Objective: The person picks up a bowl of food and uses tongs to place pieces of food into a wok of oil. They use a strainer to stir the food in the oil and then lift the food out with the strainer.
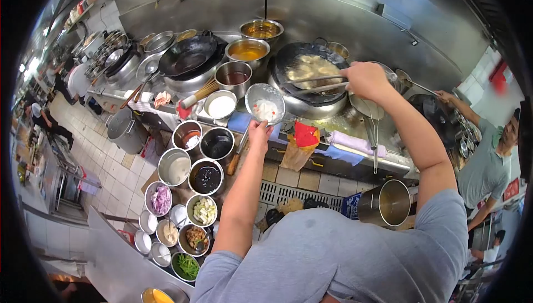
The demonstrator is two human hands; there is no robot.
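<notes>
My left hand (259, 134) is closed just below the round bowl of a metal ladle (257, 93), whose contents are white with red bits. A wooden-ended handle (234, 164) slants down to the left beside my wrist. My right hand (363, 81) is closed around a pair of long chopsticks (317, 79) reaching over a wok (284, 58). Pale pieces of food (311, 67) sit in bubbling oil there. The chopstick tips are hard to make out against the food.
Seasoning pots, including dark sauce (207, 178), chopped onion (159, 199) and greens (186, 265), stand at left. Behind are oil bowls (247, 51) and a second wok (189, 58). A strainer (366, 107) and towel (355, 142) lie right. A co-worker (488, 153) stands far right.
</notes>
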